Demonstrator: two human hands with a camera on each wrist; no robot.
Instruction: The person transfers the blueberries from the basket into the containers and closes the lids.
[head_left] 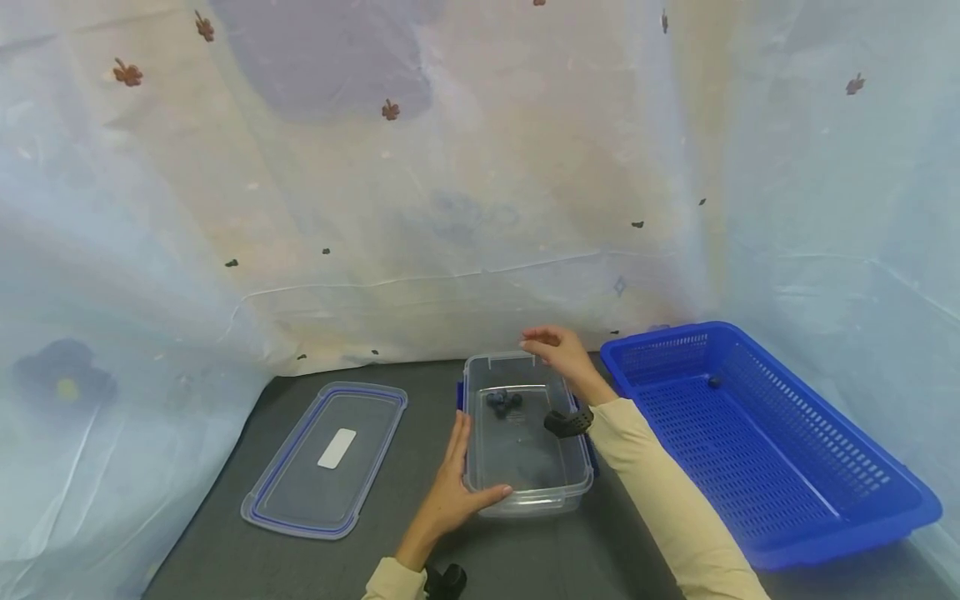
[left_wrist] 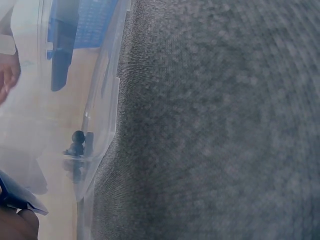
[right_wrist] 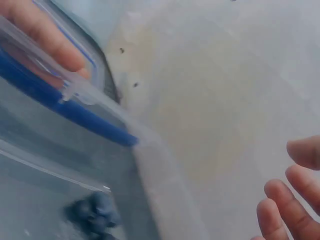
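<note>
Head view, quick pass: clear plastic container (head_left: 525, 433), rectangular with rounded corners and blue clips at its sides, sits mid-table on the dark grey, finely textured table (head_left: 420, 550), near the back edge. A small clump of dark blueberries (head_left: 504, 402) lies in its far half; exact count is hard to make out. One more small dark thing (head_left: 714, 382) sits in the blue basket (head_left: 825, 500); too small to tell what it is.

Left hand (head_left: 457, 487) rests on the container's near left corner, palm flat against the side wall, fingers straight, thumb laid along the near rim; pressing, not wrapped round it. Right hand (head_left: 558, 350) hovers over the container's far right corner, fingers loosely curled downward, nothing visible in them; whether the fingertips touch the rim cannot be told. Black wrist strap partly covers the container's right wall.

Flat clear lid (head_left: 326, 458), blue seal rim, white label in the middle, lies left of the container, apart from it. The basket, slotted plastic, stands at the right edge, its near corner cut off by the sleeve.

Left wrist view: mostly blurred table weave, container wall (left_wrist: 102, 125) at a slant, berries (left_wrist: 77, 142) dim behind it. Right wrist view: blurry, fingertips (right_wrist: 285, 210) spread and empty, blue clip (right_wrist: 75, 117), berries (right_wrist: 95, 212) smeared.
</note>
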